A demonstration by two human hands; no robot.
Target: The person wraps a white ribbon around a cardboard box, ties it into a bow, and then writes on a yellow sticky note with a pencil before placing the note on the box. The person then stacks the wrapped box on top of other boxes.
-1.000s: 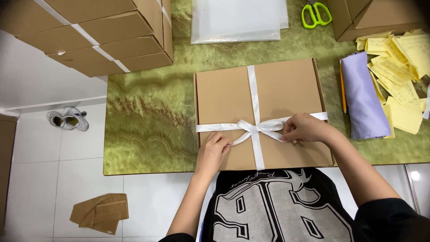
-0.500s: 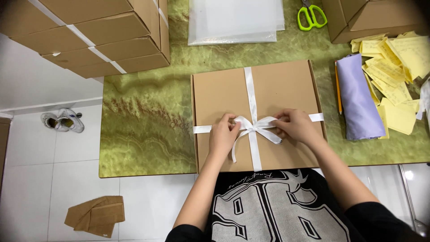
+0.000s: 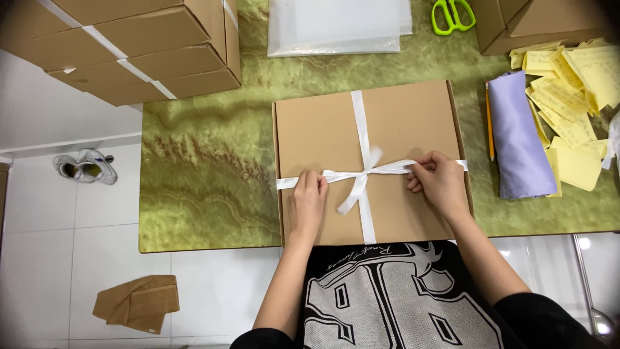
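One green marbled stone bench over white floor tiles carries one flat brown cardboard box beneath both hands. One white satin ribbon crosses it. Left hand and right hand each pinch a ribbon end, pulled outward.

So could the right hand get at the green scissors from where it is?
Probably yes. The scissors lie in the open at the table's far edge, beyond the box, with nothing over them. But the right hand is pinching the ribbon and would have to let go.
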